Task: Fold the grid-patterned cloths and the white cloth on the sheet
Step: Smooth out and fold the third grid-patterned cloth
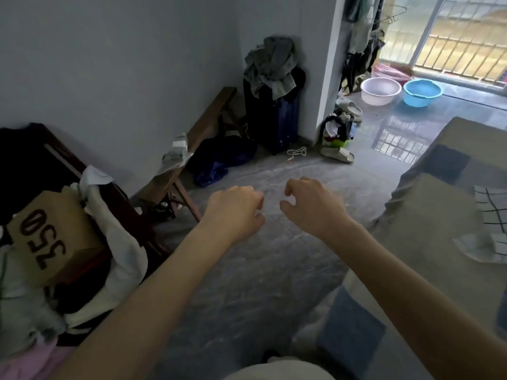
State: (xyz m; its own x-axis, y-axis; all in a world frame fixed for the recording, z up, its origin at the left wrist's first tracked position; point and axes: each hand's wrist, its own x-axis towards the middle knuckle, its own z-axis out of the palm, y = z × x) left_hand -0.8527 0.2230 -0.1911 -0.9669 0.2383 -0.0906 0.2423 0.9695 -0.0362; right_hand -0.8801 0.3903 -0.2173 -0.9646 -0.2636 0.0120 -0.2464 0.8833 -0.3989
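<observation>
Over on the far left of the bed [428,204] there's a cluttered chair with a cardboard box [52,237] marked 350 and some white fabric piled round it. Further off on that side, against the wall, sits a wooden bench [192,149], then a dark suitcase [277,116] with grey clothes heaped on top.

Closer to the bed, both hands hang out over the bare floor. The left hand [233,212] is curled into a loose fist and, as far as I can see, holding nothing. The right hand [310,207] sits just beside it, fingers bent like a half-closed claw, also with nothing in it. They're near each other but not touching.

Beyond the bed's far end, two basins, a pale one [380,90] and a blue one [422,91], sit by the balcony door.

On the bed itself, a beige and blue sheet [444,165] covers it, and a grid cloth [491,207] lies crumpled at the right edge, mostly cut off. I can't pick out the white cloth for sure.

So nothing's folded yet, I reckon. Best move: turn right, grab the grid cloth by two corners, shake it flat on the sheet, then fold edge to edge and smooth each crease before the next fold.
</observation>
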